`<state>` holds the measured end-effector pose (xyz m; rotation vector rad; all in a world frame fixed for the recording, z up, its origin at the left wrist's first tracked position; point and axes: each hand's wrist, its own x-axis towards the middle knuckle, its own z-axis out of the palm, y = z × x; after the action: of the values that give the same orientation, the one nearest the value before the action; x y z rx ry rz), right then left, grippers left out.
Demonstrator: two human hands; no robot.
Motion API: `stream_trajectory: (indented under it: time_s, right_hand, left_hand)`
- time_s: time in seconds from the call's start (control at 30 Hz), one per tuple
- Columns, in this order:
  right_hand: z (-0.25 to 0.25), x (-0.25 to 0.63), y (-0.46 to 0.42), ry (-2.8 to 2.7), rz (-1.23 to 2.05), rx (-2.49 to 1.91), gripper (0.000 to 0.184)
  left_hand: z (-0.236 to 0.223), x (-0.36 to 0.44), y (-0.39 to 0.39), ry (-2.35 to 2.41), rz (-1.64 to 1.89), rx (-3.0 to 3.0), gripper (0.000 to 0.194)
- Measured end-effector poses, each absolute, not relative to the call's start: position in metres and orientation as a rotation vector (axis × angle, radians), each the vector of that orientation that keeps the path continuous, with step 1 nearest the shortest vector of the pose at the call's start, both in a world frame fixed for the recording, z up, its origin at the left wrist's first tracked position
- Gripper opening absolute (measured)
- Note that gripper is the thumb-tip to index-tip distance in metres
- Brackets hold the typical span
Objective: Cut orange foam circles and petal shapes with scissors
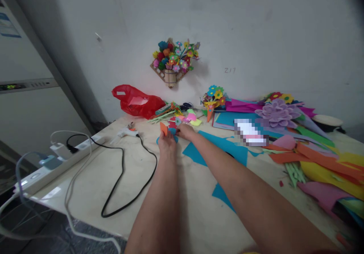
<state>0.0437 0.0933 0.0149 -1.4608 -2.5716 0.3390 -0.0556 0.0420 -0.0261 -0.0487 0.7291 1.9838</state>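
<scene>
- Currently, my left fingers [163, 136] clamp the orange piece [163, 128], right of the glue gun [127, 132].
- My right fingers [182, 131] are near the blue piece [172, 131]; grip unclear.
- Best pinch edges lightly.

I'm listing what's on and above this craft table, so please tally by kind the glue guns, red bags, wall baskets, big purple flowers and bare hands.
Glue gun: 1
Red bag: 1
Wall basket: 1
Big purple flower: 1
Left hand and right hand: 2
Total: 6
</scene>
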Motion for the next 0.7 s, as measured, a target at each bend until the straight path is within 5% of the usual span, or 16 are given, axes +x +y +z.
stream_trajectory:
  time_s: [0.7]
  right_hand:
    - [0.015, 0.045, 0.086, -2.613, 0.305, -1.46, 0.025]
  left_hand:
    - [-0.027, -0.051, 0.042, 0.697, 1.977, 0.093, 0.02]
